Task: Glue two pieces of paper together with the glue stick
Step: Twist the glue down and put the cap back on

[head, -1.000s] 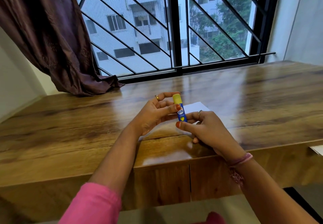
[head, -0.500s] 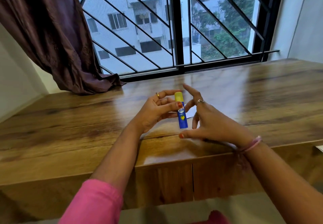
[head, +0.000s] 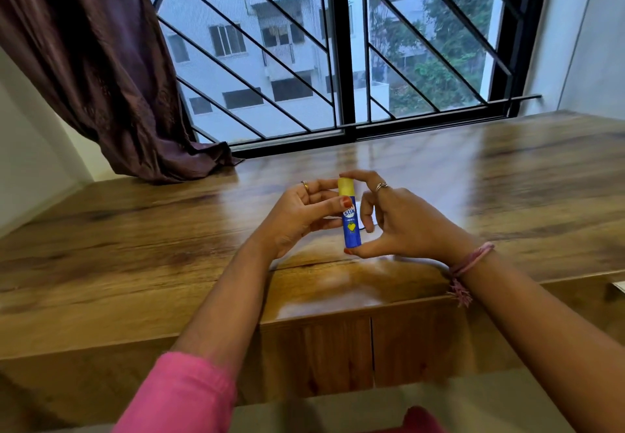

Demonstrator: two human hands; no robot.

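Glue stick (head: 350,216) is sitting upright at centre frame, above the desk (head: 135,246), yellow cap (head: 345,186) still on.

Left hand (head: 297,216) is clamping the blue barrel: thumb across the label, fingers curled behind. Right hand (head: 399,219) is spanning the stick end to end, forefinger tip touching the cap top, thumb tip at the base; its remaining fingers are loosely curled, holding nothing. That's contact, not a clamp.

Paper (head: 367,221) is mostly hidden behind the hands, only a white sliver showing just right of the stick. Can't tell if that's one sheet or two, or how they're lying.

Risks from here, as I'm judging it:
- Cap isn't off yet. Right hand has no real purchase on it, only a fingertip on top, so a pull from this pose is likely slipping.
- If the cap is releasing suddenly, it could be flying off and rolling across the glossy desk, or over the near edge at the bottom of the frame.
- Left hand is holding mid-barrel, so a hard tug could be dragging the stick through the fingers.
- Paper is lying loose and unpinned; swiping glue one-handed could be dragging or creasing it.
- Twisting out too much glue risks smearing or snapping it.
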